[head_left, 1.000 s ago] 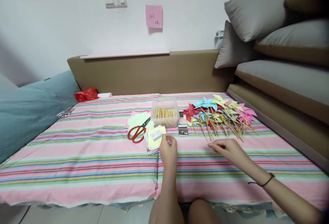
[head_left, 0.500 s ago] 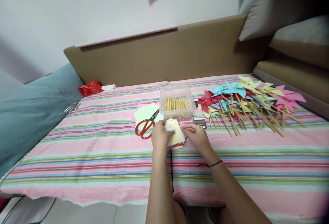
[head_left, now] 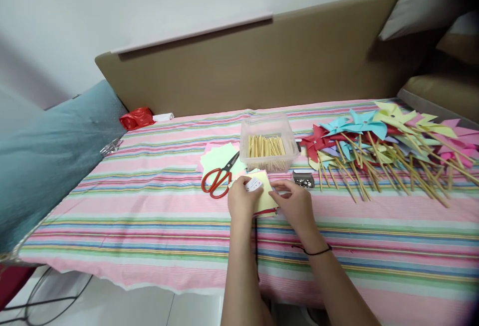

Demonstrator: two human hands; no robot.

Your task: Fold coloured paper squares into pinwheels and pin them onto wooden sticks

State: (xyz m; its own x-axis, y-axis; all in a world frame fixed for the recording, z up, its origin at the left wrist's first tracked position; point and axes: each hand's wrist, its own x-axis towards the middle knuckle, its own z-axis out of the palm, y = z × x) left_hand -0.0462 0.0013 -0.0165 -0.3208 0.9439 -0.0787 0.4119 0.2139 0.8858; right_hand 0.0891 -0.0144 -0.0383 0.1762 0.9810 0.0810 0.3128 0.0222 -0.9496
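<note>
A stack of coloured paper squares (head_left: 268, 197), pale yellow on top and red lower down, lies between my hands. My left hand (head_left: 241, 200) grips its left side, thumb over the top near a small white printed label (head_left: 253, 184). At the right edge of the stack, my right hand (head_left: 297, 205) has thumb and fingertips close together on the paper. Red-handled scissors (head_left: 217, 181) lie left of my left hand, partly on fanned pale green and pink sheets (head_left: 218, 158). Just beyond the stack stands a clear plastic box (head_left: 287, 139) of short wooden sticks (head_left: 266, 146).
Many paper pinwheels on sticks (head_left: 364, 124) are heaped at the right. A small open box of metal fasteners (head_left: 304, 181) sits near my right hand. Red plastic packaging (head_left: 137, 117) lies at the far left on the striped cloth (head_left: 142, 221). Behind rises a brown backrest (head_left: 254, 67).
The view has tilted down and turned slightly, so the pink wall note is gone from sight. My right fingertips have moved in onto the stack's right edge; my left hand keeps its grip.
</note>
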